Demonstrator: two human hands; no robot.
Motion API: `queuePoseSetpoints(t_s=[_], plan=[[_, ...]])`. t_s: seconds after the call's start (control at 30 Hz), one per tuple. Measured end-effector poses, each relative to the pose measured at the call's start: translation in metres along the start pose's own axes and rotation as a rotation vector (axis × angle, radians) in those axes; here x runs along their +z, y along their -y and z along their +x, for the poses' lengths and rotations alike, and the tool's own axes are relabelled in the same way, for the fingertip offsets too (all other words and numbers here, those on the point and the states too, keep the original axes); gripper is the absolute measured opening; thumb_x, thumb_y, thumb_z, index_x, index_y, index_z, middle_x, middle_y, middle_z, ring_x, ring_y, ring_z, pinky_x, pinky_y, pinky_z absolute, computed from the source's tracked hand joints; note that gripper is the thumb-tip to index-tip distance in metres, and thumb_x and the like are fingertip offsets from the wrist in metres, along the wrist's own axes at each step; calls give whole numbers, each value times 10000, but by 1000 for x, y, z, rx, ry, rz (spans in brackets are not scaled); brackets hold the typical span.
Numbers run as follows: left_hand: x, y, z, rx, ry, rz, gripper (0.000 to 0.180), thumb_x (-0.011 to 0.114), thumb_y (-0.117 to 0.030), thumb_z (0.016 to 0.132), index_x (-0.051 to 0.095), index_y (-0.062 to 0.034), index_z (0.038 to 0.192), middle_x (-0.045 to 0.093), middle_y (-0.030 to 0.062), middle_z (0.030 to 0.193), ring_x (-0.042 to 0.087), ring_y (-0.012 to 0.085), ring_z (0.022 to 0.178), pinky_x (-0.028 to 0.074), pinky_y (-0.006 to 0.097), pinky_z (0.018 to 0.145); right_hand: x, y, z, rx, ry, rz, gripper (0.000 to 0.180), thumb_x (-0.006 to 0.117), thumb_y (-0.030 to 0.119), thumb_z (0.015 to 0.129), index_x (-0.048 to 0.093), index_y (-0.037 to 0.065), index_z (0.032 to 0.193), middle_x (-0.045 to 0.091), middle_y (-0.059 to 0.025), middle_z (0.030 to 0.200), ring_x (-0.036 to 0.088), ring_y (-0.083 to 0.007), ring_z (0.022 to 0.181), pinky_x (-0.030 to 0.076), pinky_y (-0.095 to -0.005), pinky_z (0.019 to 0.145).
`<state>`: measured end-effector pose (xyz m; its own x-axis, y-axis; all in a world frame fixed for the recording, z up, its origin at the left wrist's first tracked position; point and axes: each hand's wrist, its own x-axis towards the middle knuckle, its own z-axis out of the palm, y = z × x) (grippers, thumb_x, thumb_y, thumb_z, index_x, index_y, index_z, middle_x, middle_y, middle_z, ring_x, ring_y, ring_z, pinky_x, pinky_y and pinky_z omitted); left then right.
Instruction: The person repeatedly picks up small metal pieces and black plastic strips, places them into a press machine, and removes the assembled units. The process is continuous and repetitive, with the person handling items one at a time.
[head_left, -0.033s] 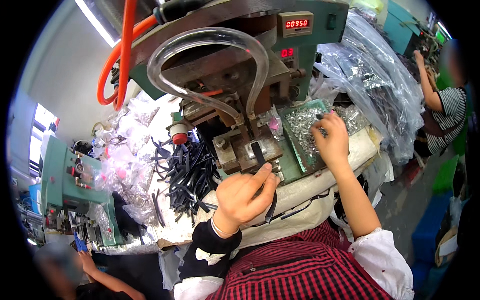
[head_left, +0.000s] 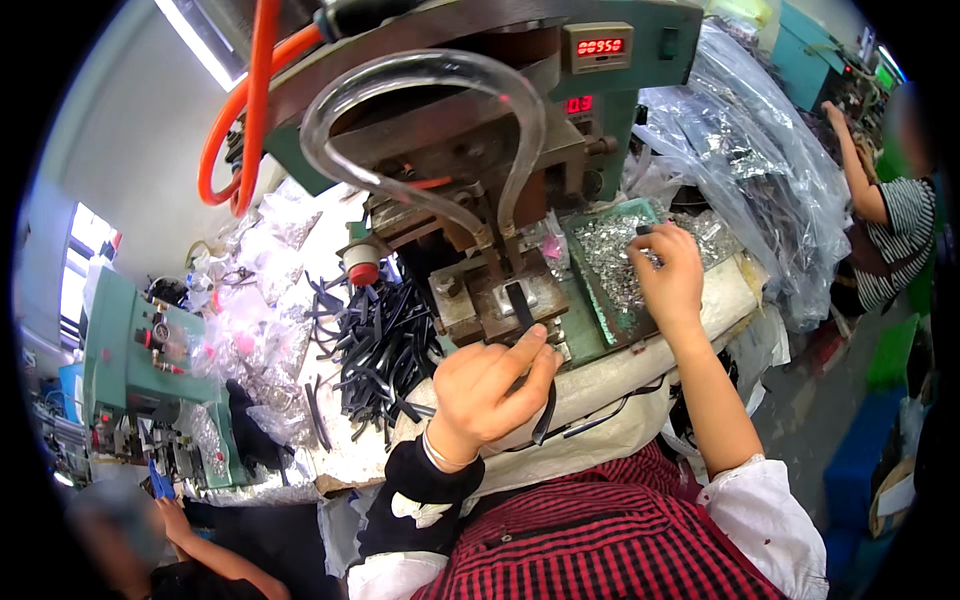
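Observation:
A narrow black strap (head_left: 521,306) lies with its far end in the metal die (head_left: 515,295) of a bench press (head_left: 560,155). Its near end hangs below my left hand (head_left: 487,395), which pinches it just in front of the die. Over a green tray (head_left: 592,290) of small shiny metal pieces (head_left: 612,255) is my right hand (head_left: 668,280), fingers curled and thumb drawn toward them. A small dark spot shows at its fingertips; what they hold, if anything, I cannot make out.
A heap of black straps (head_left: 385,345) lies left of the press, near a red button (head_left: 362,270). A clear hose (head_left: 420,65) loops before the press. Plastic bags (head_left: 245,330) cover the left side. Other people work at far right and lower left.
The whole view has shifted very slightly. My right hand's fingers have moved a little above the tray, while my left hand keeps its hold on the strap.

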<state>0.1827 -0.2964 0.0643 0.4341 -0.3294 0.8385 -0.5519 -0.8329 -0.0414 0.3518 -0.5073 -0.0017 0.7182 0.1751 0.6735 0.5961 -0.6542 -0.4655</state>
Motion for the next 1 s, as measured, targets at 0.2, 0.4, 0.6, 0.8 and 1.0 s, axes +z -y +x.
queuePoseSetpoints(t_s=[0.2,0.4,0.6,0.8,1.0], plan=[[2,3,-1,-13,-77,-31,179,811,-78,747,700,-70,887,742,121,976,582,124,537,410,260,434,7,-28,-16,254,75,196,166,668,143,957,739,9,1024,728,-138,954,675,-266,924,504,-363,875],[-43,-31,-10,-252,24,-14,204,760,-68,798,725,-57,999,744,91,1086,649,149,675,497,281,573,13,-34,-18,247,94,321,213,630,111,993,701,-41,1125,729,-54,1062,644,-118,989,484,-274,904],[-150,8,-51,-747,-125,610,94,751,22,797,717,-23,872,715,94,876,649,264,811,493,352,759,3,-18,-29,408,150,534,189,639,35,962,669,-18,1141,699,-34,969,619,-85,900,474,-240,833],[-122,43,-97,-924,308,658,98,802,-159,766,736,-87,763,646,83,831,596,310,867,475,430,759,6,24,-11,299,98,526,126,666,22,924,715,-12,1036,731,-62,993,660,-134,951,495,-271,881],[-73,54,-167,-1299,405,603,248,827,-272,755,739,-42,721,635,140,792,630,356,774,497,448,694,-10,-1,-31,117,-47,248,117,707,1,844,713,24,958,710,-106,968,657,-272,950,495,-360,864]])
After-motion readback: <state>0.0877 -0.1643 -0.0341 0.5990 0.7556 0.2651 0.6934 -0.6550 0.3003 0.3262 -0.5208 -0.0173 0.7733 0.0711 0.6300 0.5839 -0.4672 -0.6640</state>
